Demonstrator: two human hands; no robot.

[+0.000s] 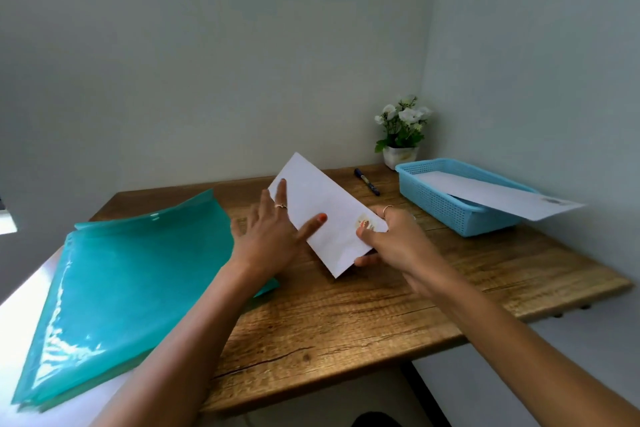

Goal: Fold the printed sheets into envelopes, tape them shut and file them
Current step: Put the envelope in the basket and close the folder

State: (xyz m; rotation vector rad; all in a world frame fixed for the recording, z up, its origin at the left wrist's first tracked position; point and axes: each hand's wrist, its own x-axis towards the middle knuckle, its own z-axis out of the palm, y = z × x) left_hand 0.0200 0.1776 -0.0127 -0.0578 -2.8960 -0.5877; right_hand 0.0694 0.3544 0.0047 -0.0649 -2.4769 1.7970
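A white folded envelope [325,208] with a small orange print near its right end hangs tilted above the middle of the wooden table [381,305]. My right hand [398,239] grips its right end, thumb on top and fingers underneath. My left hand [273,229] lies against its left part with fingers spread, the thumb pressing on the front face. A stack of teal plastic file folders [114,288] lies to the left, partly over the table's left edge.
A blue plastic basket [446,208] at the right holds a long white sheet [495,192] that sticks out over its rim. A dark pen [366,181] lies behind the envelope. A small potted plant [401,135] stands in the back corner.
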